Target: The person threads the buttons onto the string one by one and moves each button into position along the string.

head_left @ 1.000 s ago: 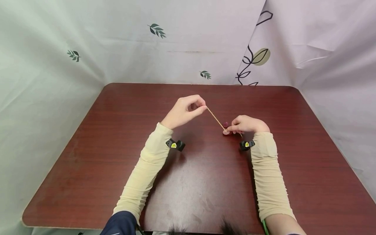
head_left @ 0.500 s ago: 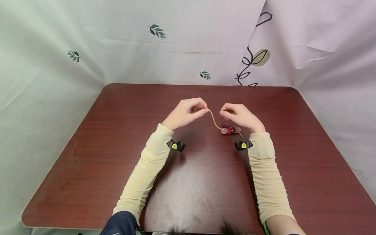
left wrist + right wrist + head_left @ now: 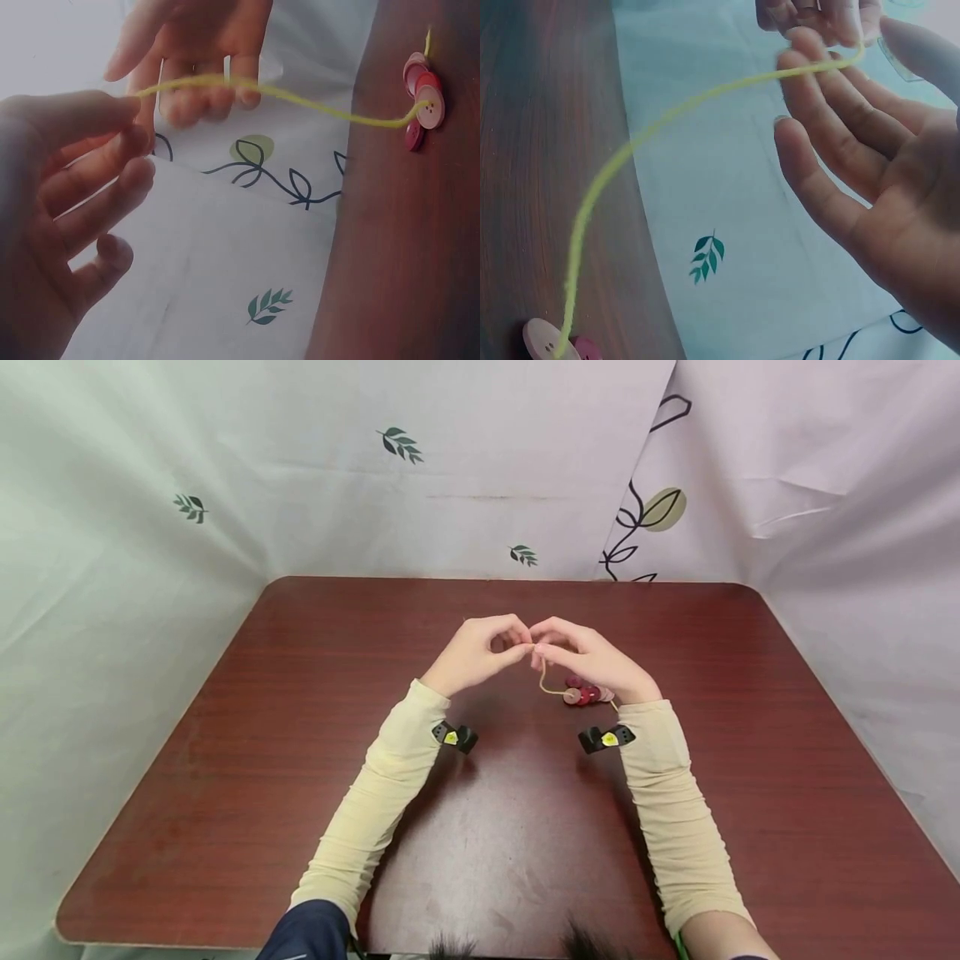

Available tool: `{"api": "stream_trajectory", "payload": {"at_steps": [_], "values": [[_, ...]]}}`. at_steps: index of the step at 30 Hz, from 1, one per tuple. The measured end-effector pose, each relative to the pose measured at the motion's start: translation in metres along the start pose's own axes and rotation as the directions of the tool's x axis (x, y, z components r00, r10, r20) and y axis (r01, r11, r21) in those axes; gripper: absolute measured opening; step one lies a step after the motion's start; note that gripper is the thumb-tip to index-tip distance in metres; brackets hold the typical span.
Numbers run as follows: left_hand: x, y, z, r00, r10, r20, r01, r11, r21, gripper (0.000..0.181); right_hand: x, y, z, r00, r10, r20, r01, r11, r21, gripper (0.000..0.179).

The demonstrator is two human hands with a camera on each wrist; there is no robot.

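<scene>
A yellow string (image 3: pixel 300 97) rises from a row of buttons on the table. My left hand (image 3: pixel 480 652) pinches the string near its upper end, between thumb and forefinger. My right hand (image 3: pixel 600 660) has come up against the left fingertips; in the right wrist view its fingers are loosely bent behind the string and its thumb stands apart from them. The string passes through a pale pink button (image 3: pixel 430 109), with a red button (image 3: pixel 588 695) and several others lined up behind. A dark purple button (image 3: pixel 574 681) lies beside the row; whether it is strung I cannot tell.
The brown wooden table (image 3: pixel 262 760) has rounded corners. A white cloth (image 3: pixel 337 518) with leaf prints hangs behind its back edge and at the sides. Small black cameras sit on both wrists. The string's short tail (image 3: pixel 428 41) sticks out behind the buttons.
My right hand has let go of the buttons and moved up and left to the left fingertips. The string, taut before, now hangs slack, and the left hand has barely moved.
</scene>
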State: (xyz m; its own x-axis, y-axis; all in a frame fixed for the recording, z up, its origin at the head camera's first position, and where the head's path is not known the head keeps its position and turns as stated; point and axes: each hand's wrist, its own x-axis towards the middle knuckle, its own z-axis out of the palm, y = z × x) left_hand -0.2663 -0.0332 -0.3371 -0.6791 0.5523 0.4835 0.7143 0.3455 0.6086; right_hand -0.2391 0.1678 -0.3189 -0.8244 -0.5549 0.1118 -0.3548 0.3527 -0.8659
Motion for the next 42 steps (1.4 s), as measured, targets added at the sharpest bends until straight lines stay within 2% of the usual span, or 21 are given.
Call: {"api": "stream_trajectory", "payload": {"at_steps": [3, 8, 14, 19, 24, 30, 35, 37, 42], "values": [[0.001, -0.001, 0.003, 1.000, -0.023, -0.018, 0.023, 0.999, 0.024, 0.006, -0.003, -0.007, -0.001, 0.999, 0.038, -0.029, -0.040, 0.998, -0.044, 0.018], [0.002, -0.001, 0.007, 0.998, -0.069, -0.013, 0.069, 0.997, 0.047, 0.007, -0.007, -0.006, -0.005, 0.989, 0.115, -0.089, -0.122, 0.989, -0.085, 0.011], [0.003, 0.001, 0.016, 0.994, -0.105, -0.015, 0.106, 0.993, 0.044, 0.008, -0.012, -0.003, -0.013, 0.990, 0.095, -0.102, -0.105, 0.990, -0.098, 0.012], [0.004, -0.003, 0.030, 0.988, -0.141, 0.064, 0.138, 0.990, 0.042, 0.019, -0.014, -0.001, -0.018, 0.990, 0.092, -0.107, -0.104, 0.988, -0.112, 0.015], [0.002, -0.008, 0.050, 0.977, -0.146, 0.155, 0.133, 0.987, 0.093, 0.016, -0.017, 0.003, -0.022, 0.989, 0.092, -0.117, -0.106, 0.987, -0.122, 0.013], [-0.003, -0.013, 0.071, 0.949, -0.153, 0.275, 0.110, 0.980, 0.166, 0.019, -0.021, 0.004, -0.026, 0.989, 0.094, -0.118, -0.108, 0.987, -0.121, 0.013], [-0.009, -0.018, 0.081, 0.911, -0.165, 0.378, 0.086, 0.972, 0.218, 0.026, -0.022, 0.003, -0.029, 0.991, 0.103, -0.089, -0.113, 0.988, -0.108, 0.010], [-0.010, -0.019, 0.083, 0.900, -0.169, 0.402, 0.081, 0.970, 0.227, 0.027, -0.023, 0.004, -0.030, 0.991, 0.107, -0.082, -0.115, 0.987, -0.108, 0.009], [-0.006, -0.020, 0.089, 0.891, -0.185, 0.415, 0.097, 0.970, 0.224, 0.025, -0.024, 0.014, -0.037, 0.991, 0.100, -0.089, -0.109, 0.988, -0.111, 0.009]]}}
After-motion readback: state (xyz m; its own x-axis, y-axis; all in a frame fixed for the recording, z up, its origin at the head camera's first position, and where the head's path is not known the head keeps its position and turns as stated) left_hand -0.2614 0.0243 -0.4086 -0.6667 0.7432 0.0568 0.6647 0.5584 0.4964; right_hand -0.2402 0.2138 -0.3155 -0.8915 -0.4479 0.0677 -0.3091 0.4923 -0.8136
